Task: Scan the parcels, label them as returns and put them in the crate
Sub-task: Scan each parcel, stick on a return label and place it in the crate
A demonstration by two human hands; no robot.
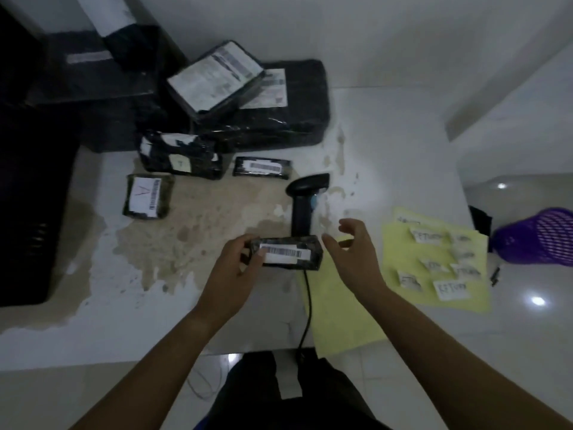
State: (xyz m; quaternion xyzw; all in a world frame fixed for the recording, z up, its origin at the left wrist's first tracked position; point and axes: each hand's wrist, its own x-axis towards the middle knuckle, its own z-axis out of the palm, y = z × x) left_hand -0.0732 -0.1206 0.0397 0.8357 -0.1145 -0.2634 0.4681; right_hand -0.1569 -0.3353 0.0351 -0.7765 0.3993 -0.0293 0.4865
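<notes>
A small parcel (286, 253), oblong and wrapped in glossy black plastic, is held low above the bench (387, 144), in front of the person. Its upper face carries a white label (283, 254) with a barcode strip along the top edge. It is gripped at its left end by the left hand (238, 268), with the thumb laid on the label and the fingers curled under. The right hand (353, 249) is spread with loosely curved fingers just beside the parcel's right end; no contact can be made out.

A black barcode scanner (305, 200) is lying on the bench just behind the parcel, its cable (307, 308) trailing off the near edge. Yellow sheets (341, 305) are spread to the right, and small white slips (451, 290) with blurred handwriting are scattered on them.

Further back, more black-wrapped parcels are seen: a flat one with a barcode label (262, 166), a crumpled one (181, 158), a small one with a white label (148, 197), and a large one (279, 103) with another leaning on it (215, 79). A dark crate (28, 212) is seen at the left. The bench's white surface is worn to brown patches.
</notes>
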